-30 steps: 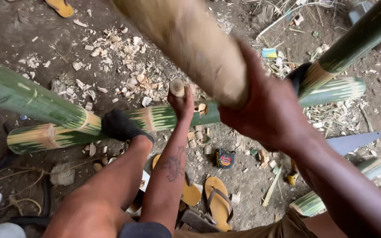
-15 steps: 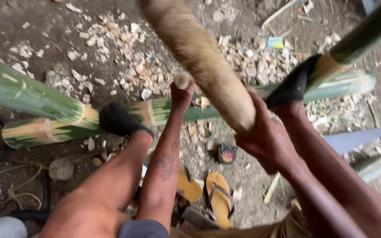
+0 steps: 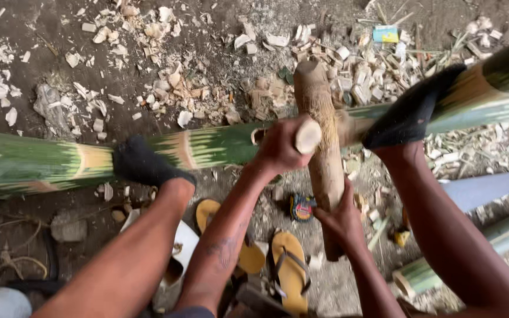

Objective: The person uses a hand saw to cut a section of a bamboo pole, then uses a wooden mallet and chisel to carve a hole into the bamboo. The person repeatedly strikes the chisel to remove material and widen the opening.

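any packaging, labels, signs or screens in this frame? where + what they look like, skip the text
Small flat packet: top right, lying on the dirt among the wood chips, rectangular, blue and yellow with some white.
Small round thing with a printed face: on the ground below the green bamboo pole, beside the wooden club held by the right hand; yellow, red and dark. Cannot tell what it is.
No signs or screens.
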